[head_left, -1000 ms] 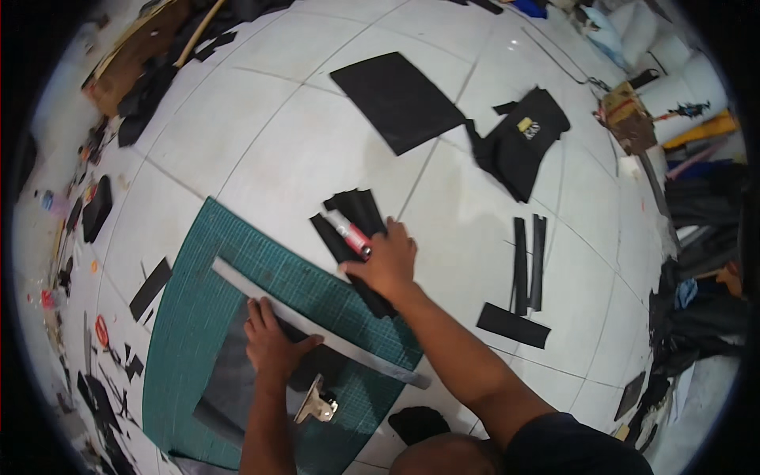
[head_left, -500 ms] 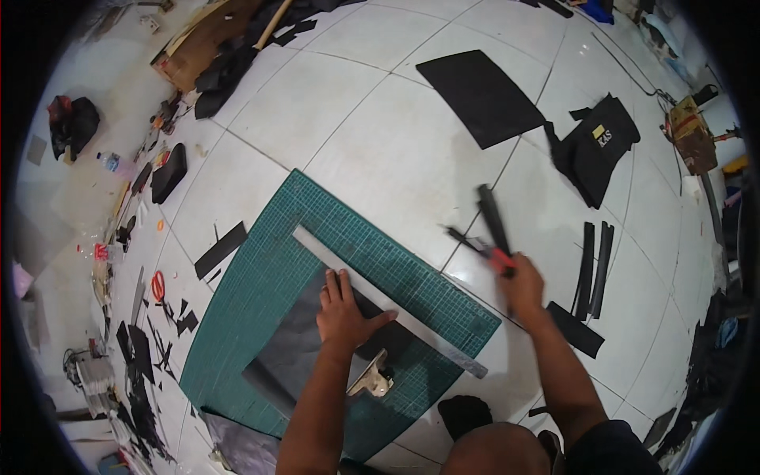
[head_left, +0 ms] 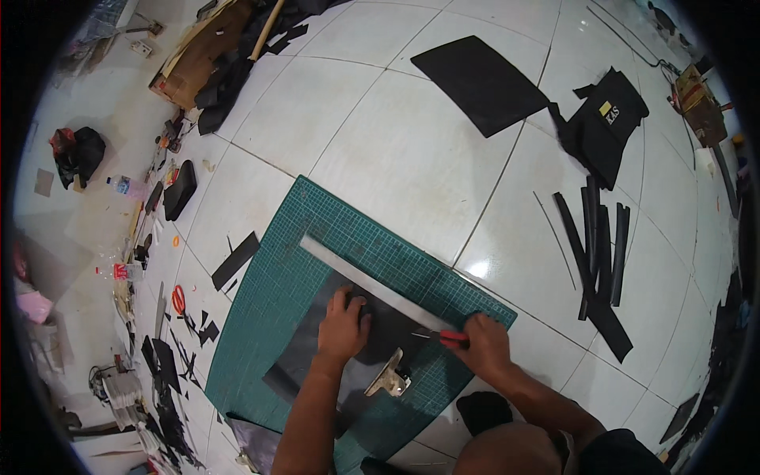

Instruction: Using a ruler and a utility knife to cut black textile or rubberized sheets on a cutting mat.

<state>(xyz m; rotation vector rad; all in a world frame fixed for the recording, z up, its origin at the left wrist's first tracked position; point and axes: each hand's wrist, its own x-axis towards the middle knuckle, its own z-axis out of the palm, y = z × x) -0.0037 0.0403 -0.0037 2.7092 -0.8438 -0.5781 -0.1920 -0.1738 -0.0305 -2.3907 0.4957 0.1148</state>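
Observation:
My right hand (head_left: 484, 346) is closed round a cutter knife with a red handle (head_left: 454, 338); its thin blade points left over a dark sheet. That hand is at the right end of a grey metal ruler (head_left: 372, 283), which lies slantwise on a green cutting mat (head_left: 265, 317). My left hand (head_left: 343, 326) rests on the black sheet (head_left: 305, 348) just below the ruler, fingers bent and a little apart. A metal bulldog clip (head_left: 388, 377) sits on the sheet between my forearms. My left forearm hides part of the sheet.
Several black strips (head_left: 603, 253) lie on the tiled floor at right. Farther off are a black rectangular panel (head_left: 480, 85) and a black fabric piece with a label (head_left: 608, 131). Orange scissors (head_left: 179, 300), black scraps (head_left: 209, 332) and a black case (head_left: 180, 190) are at left.
My right hand has come down and left with the knife to the ruler's right end. A dark strip it carried now lies among the strips. My left hand has drawn back off the ruler.

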